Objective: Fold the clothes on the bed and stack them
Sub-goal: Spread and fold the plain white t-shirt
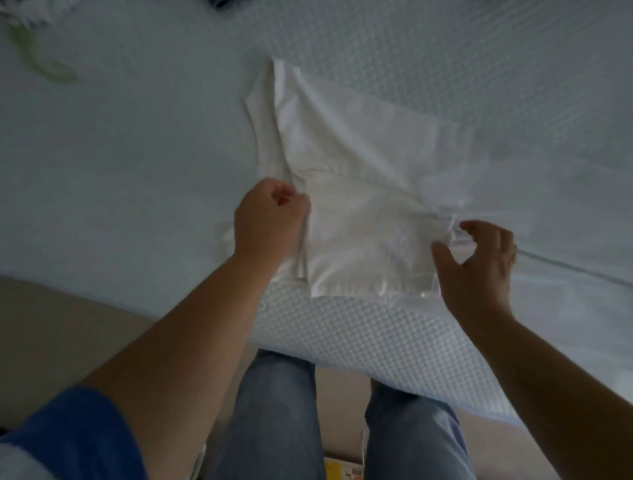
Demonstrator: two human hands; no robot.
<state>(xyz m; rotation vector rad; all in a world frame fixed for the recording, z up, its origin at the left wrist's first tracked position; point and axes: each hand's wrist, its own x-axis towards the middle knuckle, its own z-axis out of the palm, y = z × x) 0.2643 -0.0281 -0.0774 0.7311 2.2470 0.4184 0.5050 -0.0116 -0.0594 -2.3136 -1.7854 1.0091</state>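
Observation:
A white garment [346, 171] lies partly folded on the pale textured bed [137, 154], its near edge reaching the bed's front edge. My left hand [270, 219] has its fingers curled and grips the garment's left edge. My right hand [479, 263] is at the garment's right edge, thumb and fingers curved around a bunched fold of the white cloth. The frame is blurred, so the cloth's finer folds are hard to make out.
A pale green and white item [41, 58] lies on the bed at the far left. A dark object [222, 2] shows at the top edge. My legs in jeans [274, 411] stand against the bed's front edge, over a beige floor [51, 325].

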